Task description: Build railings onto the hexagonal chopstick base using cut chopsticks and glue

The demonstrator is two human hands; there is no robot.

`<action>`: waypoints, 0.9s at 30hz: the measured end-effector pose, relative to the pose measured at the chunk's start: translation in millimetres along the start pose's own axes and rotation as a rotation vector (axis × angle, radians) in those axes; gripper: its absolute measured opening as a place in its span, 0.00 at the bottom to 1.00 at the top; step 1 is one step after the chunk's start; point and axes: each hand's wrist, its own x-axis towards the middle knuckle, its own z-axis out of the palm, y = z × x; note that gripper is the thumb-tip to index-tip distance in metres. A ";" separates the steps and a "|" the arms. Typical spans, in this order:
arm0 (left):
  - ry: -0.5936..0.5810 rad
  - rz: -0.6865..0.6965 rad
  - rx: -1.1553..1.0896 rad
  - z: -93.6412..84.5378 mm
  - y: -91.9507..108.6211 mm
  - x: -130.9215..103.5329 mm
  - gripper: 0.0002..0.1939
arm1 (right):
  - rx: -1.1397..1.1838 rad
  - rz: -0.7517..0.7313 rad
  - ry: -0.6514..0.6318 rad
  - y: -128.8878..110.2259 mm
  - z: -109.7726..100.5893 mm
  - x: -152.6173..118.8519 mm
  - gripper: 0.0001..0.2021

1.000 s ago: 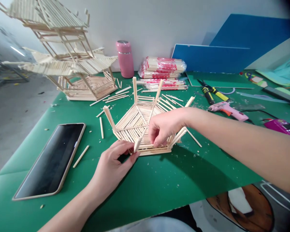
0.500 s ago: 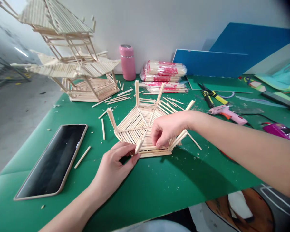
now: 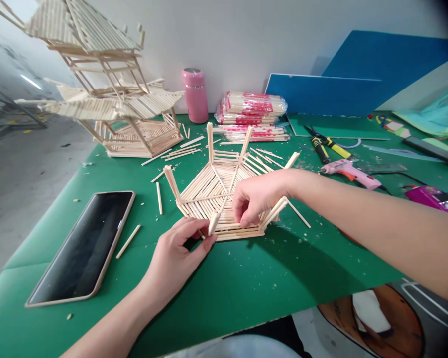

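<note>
A six-sided base [image 3: 203, 186] built of thin wooden sticks lies in front of me, with upright stick posts at its corners. My left hand [image 3: 181, 256] grips its near-left corner, thumb and fingers around the foot of the post [image 3: 213, 222] there. Over the near side of the base, my right hand [image 3: 252, 199] is closed, its fingertips pressed down beside the front row of sticks. What those fingertips hold, if anything, is hidden. The near-right post [image 3: 275, 214] leans outward beside the right hand.
A phone [image 3: 82, 248] lies at left, near a loose stick [image 3: 128, 241]. Behind stand a stick pagoda model [image 3: 115, 107], a pink flask [image 3: 195, 97] and packs of chopsticks [image 3: 252, 109]. Pliers [image 3: 326, 146] and a pink glue gun [image 3: 349, 171] lie at right on the green table [image 3: 246, 293].
The view has shifted very slightly. Both hands keep almost the same places on the base, and nothing is visibly taken up or let go.
</note>
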 end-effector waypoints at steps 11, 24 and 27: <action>-0.008 0.036 0.019 0.8 -1.3 0.4 0.06 | 0.030 0.013 0.002 -5.1 0.6 -2.9 0.05; -0.001 0.044 0.033 0.7 -0.4 0.4 0.05 | 0.046 0.011 0.020 -2.1 1.5 -3.2 0.07; 0.000 0.062 0.029 0.8 -0.4 1.0 0.04 | 0.061 0.009 0.014 -1.5 1.2 -2.7 0.07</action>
